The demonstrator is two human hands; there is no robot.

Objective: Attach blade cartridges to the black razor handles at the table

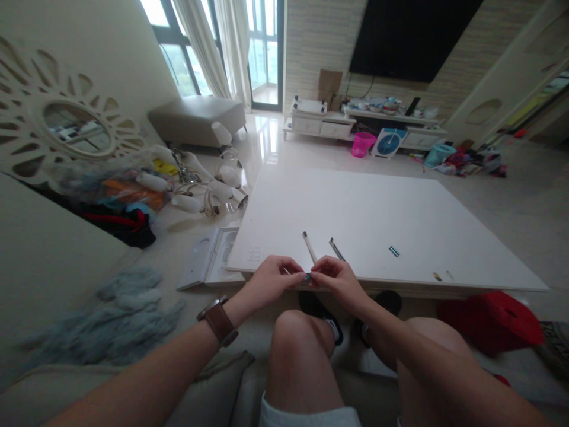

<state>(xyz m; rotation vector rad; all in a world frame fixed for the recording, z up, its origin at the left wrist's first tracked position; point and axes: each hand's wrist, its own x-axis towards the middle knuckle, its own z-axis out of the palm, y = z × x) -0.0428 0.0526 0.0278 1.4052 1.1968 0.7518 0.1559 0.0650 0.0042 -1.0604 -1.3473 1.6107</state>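
Note:
My left hand and my right hand meet at the near edge of a low white table. Both pinch a tiny dark piece between their fingertips. A thin white stick lies on the table just beyond my fingers. A thin dark tool lies beside it, near my right hand. A small teal piece rests farther right on the table top. A brown watch is on my left wrist. My knees are below the hands.
A chandelier with white shades lies on the floor left of the table, beside a white tray. Clutter and a grey rug fill the left. A red object sits at the right. A TV cabinet and pink bin stand behind.

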